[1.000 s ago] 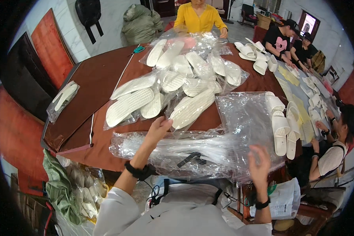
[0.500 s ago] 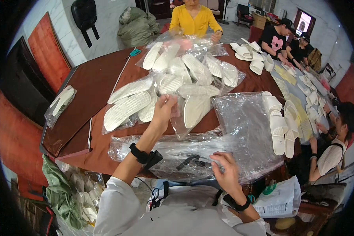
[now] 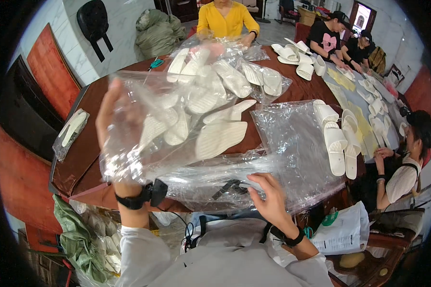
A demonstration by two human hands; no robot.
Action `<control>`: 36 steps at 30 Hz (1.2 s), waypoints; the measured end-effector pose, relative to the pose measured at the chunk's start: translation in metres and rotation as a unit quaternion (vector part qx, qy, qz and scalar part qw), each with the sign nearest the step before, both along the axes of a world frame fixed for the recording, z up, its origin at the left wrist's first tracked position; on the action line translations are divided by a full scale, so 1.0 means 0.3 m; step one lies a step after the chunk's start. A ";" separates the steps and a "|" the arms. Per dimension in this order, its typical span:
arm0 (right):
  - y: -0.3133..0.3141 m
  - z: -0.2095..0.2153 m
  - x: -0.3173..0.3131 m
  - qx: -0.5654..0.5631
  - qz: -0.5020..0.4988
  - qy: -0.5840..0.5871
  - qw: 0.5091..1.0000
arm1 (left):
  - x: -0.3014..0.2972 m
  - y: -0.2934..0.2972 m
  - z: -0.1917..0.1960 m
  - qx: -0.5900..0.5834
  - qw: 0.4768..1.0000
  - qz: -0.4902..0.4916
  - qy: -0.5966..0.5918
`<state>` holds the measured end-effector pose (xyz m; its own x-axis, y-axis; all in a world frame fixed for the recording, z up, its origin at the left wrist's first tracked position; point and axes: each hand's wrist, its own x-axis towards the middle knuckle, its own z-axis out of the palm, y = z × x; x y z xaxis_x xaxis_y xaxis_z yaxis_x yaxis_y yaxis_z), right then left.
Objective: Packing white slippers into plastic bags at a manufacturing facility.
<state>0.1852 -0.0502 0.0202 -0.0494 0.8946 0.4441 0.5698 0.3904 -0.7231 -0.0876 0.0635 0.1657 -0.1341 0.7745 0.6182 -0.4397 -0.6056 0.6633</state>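
My left hand [image 3: 111, 112], blurred by motion, is raised over the left of the table and closed on a clear plastic bag [image 3: 129, 138]. The bag spreads toward the middle, and white slippers show through it; which of them lie inside I cannot tell. A pair of white slippers [image 3: 220, 138] lies at its right end. Above the near edge hovers my right hand [image 3: 270, 198], thumb and fingers apart, holding nothing visible. Beneath it lie flat clear plastic bags [image 3: 292, 143] and a small black item [image 3: 227, 189]. Beyond is a heap of bagged white slippers [image 3: 232, 79].
Loose white slippers [image 3: 336, 143] lie at right, more [image 3: 299, 60] farther back. A bagged pair [image 3: 73, 129] sits on the brown cloth [image 3: 93, 107] at left, scissors [image 3: 155, 63] beyond. A person in yellow [image 3: 227, 21] works opposite; others work at a grey table [image 3: 349, 93].
My left hand has swung left and nearer, lifting a clear bag off the heap. The slippers in the middle have shifted and turned. My right hand has moved slightly left and up.
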 end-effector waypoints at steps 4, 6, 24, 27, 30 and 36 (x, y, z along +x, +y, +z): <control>-0.012 0.028 -0.027 -0.003 0.019 0.015 1.000 | 0.003 -0.167 0.059 0.006 0.968 0.245 0.052; -0.023 0.041 -0.045 -0.002 0.021 0.019 1.000 | -0.005 -0.199 0.039 0.053 0.953 0.286 0.088; -0.110 0.212 -0.098 0.167 0.030 0.072 0.983 | 0.030 -0.433 0.078 -0.268 0.929 -0.213 -0.140; -0.141 0.257 -0.066 0.013 0.024 0.189 0.982 | 0.001 -0.274 -0.048 -0.080 0.978 0.047 0.188; -0.121 0.262 -0.016 -0.107 0.047 0.282 0.952 | 0.115 -0.248 -0.040 -0.028 0.945 0.143 0.292; -0.071 0.173 0.045 -0.226 0.077 0.369 0.898 | 0.172 -0.180 -0.186 -0.162 0.948 -0.111 0.251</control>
